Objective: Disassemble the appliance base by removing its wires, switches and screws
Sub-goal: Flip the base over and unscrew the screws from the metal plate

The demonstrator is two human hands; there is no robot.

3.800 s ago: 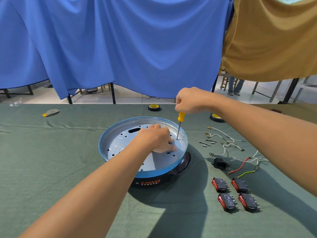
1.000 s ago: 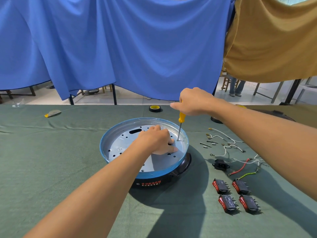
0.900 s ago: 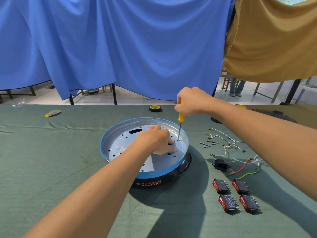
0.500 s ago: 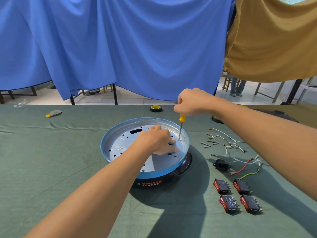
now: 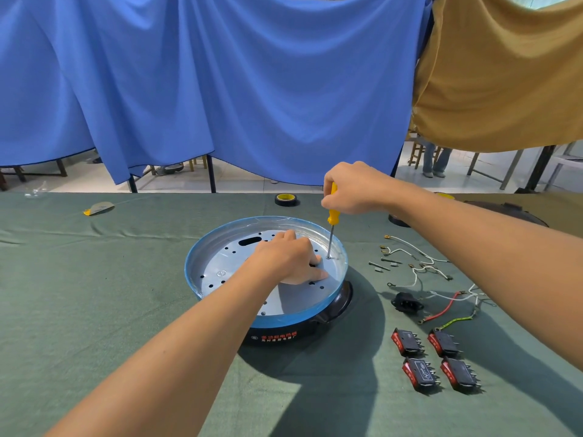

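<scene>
appliance base [image 5: 217, 260], a round blue-rimmed pan with a perforated metal floor on a black housing, sits near the middle of the green-covered table [image 5: 94, 310]. the right hand [image 5: 350, 192] has its fingers clamped around the yellow handle of a screwdriver [image 5: 331, 216], held upright with its tip on the floor by the pan's right rim. the left hand [image 5: 287, 260] rests on the floor, fingers bent and together, thumb stretched out; whether it grips anything cannot be told. toward the table's right edge lie loose wires [image 5: 419, 269], screws [image 5: 378, 266], a black socket [image 5: 407, 304] and four red-faced switches [image 5: 407, 342].
</scene>
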